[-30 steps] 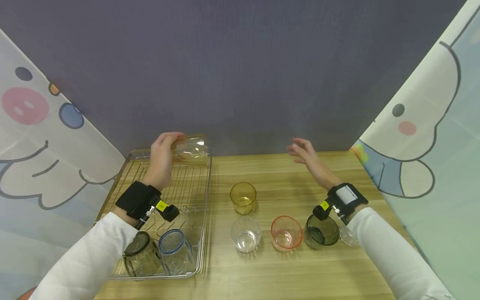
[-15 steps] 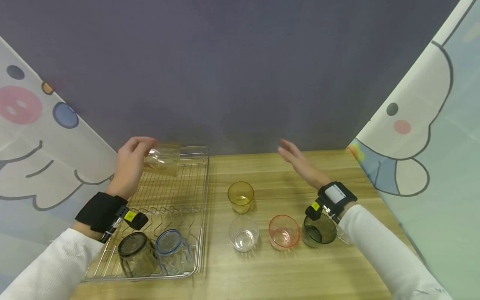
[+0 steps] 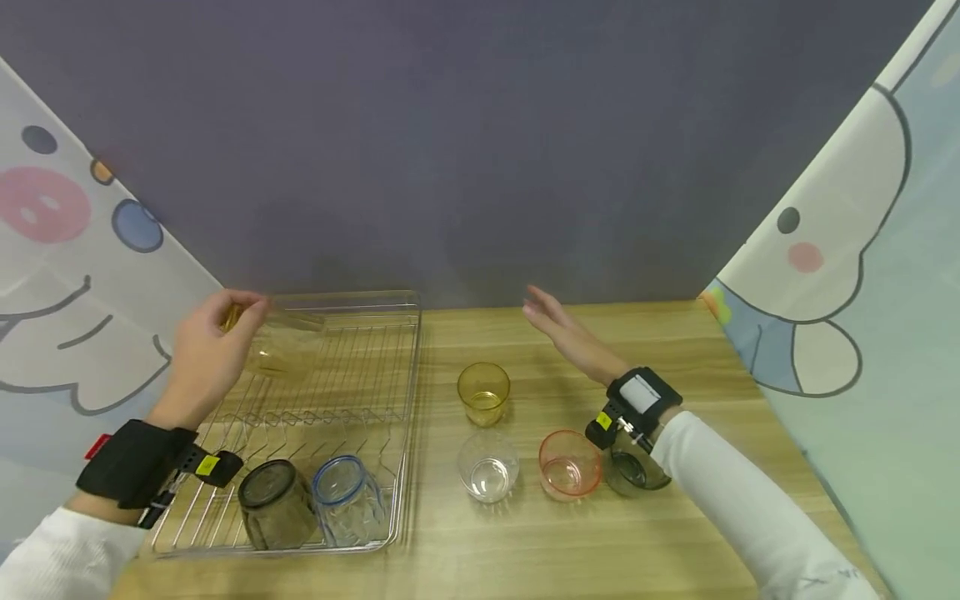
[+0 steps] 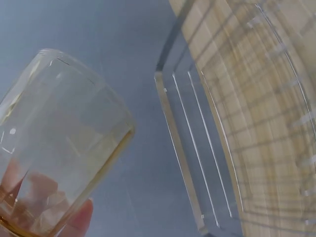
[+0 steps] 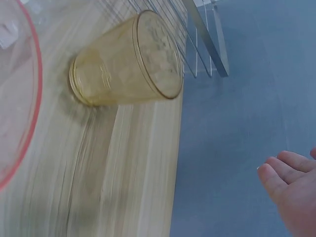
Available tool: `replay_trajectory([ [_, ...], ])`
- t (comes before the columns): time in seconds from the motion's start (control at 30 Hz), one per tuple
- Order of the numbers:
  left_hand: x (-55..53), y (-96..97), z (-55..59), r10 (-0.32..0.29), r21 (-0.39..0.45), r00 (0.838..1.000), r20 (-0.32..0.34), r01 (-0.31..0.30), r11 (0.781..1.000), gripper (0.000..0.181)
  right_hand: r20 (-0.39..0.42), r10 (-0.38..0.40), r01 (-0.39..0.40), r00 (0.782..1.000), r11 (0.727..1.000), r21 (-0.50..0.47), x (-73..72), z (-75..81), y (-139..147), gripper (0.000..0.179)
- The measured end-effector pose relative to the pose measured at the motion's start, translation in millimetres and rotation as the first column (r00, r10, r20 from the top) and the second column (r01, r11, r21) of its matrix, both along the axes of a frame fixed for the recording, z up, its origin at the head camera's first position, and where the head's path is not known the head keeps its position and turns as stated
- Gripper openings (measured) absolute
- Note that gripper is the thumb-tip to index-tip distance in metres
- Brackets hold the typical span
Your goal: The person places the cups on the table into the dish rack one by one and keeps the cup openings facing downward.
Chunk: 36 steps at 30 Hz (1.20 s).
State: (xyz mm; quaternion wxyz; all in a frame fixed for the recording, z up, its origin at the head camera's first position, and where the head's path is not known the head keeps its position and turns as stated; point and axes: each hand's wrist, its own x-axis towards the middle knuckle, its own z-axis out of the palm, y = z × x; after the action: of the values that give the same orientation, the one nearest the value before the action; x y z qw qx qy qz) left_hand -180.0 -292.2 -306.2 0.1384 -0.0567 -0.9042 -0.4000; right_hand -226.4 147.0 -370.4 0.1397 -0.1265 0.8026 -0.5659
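My left hand (image 3: 206, 354) grips a pale amber drinking glass (image 3: 288, 342) by its base, over the back left of the wire dish rack (image 3: 411, 400). The glass lies on its side in the air, mouth pointing right. In the left wrist view, fingers show through the base of this glass (image 4: 69, 123). My right hand (image 3: 566, 337) hovers above the back of the wooden table, fingers fairly straight, holding nothing. Nearest to it stands an upright yellow glass (image 3: 483, 396), large in the right wrist view.
A smoky glass (image 3: 276, 504) and a blue-rimmed glass (image 3: 348, 500) stand upside down at the rack's front. On the table, a clear glass (image 3: 488, 467), a red-rimmed glass (image 3: 570, 467) and a dark glass (image 3: 633, 473) form a row. A grey wall (image 3: 480, 150) rises behind.
My left hand has carried the amber glass leftward across the back of the rack. My right hand has drifted left, its fingers straighter than before.
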Motion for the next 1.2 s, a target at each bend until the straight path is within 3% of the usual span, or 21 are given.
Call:
replay_trajectory([
  [0.17, 10.2, -4.7, -3.9, 0.015, -0.102, 0.999, -0.046, -0.02, 0.995, 0.041, 0.007, 0.014, -0.014, 1.0, 1.0, -0.013, 3.3, -0.6, -9.8, 0.069],
  [0.27, 15.5, -6.9, -4.1, 0.014, -0.209, 0.993, -0.116, -0.038, 0.977, 0.037, 0.015, 0.03, -0.03, 0.999, 0.999, -0.025, 6.7, -3.6, -17.1, 0.066],
  [0.33, 19.5, -9.8, -3.6, 0.002, -0.252, 0.992, -0.126, -0.034, 0.967, 0.036, 0.019, 0.041, -0.041, 0.999, 0.999, -0.026, 9.5, -4.9, -22.6, 0.064],
  [0.57, 35.7, -27.9, -1.3, -0.008, -0.361, 0.999, 0.043, 0.023, 0.932, 0.04, 0.047, 0.09, -0.09, 0.995, 0.996, -0.012, 17.0, -8.0, -38.0, 0.065],
  [0.83, 41.6, -36.9, 0.0, 0.002, -0.46, 0.99, 0.139, 0.063, 0.886, 0.045, 0.083, 0.12, -0.119, 0.989, 0.993, -0.009, 25.4, -9.6, -48.2, 0.065],
  [1.03, 48.8, -46.2, -4.2, 0.031, -0.512, 0.966, 0.257, 0.109, 0.852, 0.053, 0.103, 0.167, -0.17, 0.981, 0.985, 0.022, 34.7, -13.3, -58.0, 0.066],
  [1.2, 48.8, -55.8, -10.7, 0.04, -0.522, 0.929, 0.369, 0.172, 0.835, 0.056, 0.119, 0.214, -0.218, 0.97, 0.976, 0.02, 42.7, -18.4, -65.0, 0.065],
])
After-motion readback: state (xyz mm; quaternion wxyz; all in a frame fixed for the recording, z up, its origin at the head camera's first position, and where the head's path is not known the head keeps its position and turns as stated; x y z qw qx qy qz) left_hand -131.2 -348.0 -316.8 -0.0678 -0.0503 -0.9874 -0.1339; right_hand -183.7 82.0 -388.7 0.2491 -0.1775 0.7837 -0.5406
